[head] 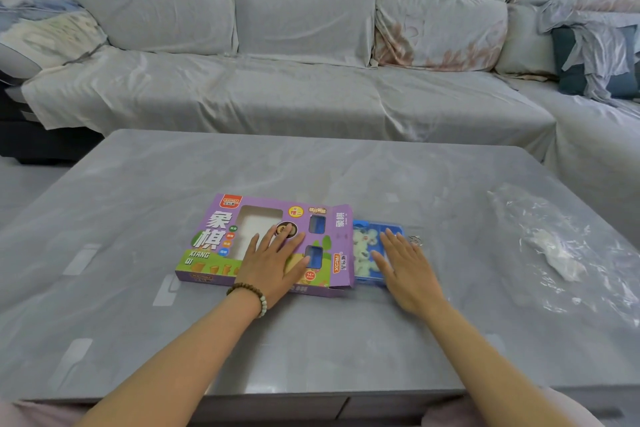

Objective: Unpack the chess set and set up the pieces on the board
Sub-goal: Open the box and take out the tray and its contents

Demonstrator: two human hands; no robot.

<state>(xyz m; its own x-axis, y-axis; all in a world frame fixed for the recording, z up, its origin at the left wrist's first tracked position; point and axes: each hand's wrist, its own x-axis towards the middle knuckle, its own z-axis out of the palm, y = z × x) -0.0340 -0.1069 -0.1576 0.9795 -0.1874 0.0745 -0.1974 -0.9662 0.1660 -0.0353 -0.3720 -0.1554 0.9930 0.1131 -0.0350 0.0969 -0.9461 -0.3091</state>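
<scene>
The left hand [273, 260] lies flat, fingers spread, on the purple box [221, 239]. Right of the box, the right hand [403, 265] (flat too) presses the blue tray [363, 253].

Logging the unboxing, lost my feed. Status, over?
Left hand flat on purple xiangqi box. Right hand flat on blue tray, partly out of the box's right end. Plastic wrap lies clear to the right.
</scene>
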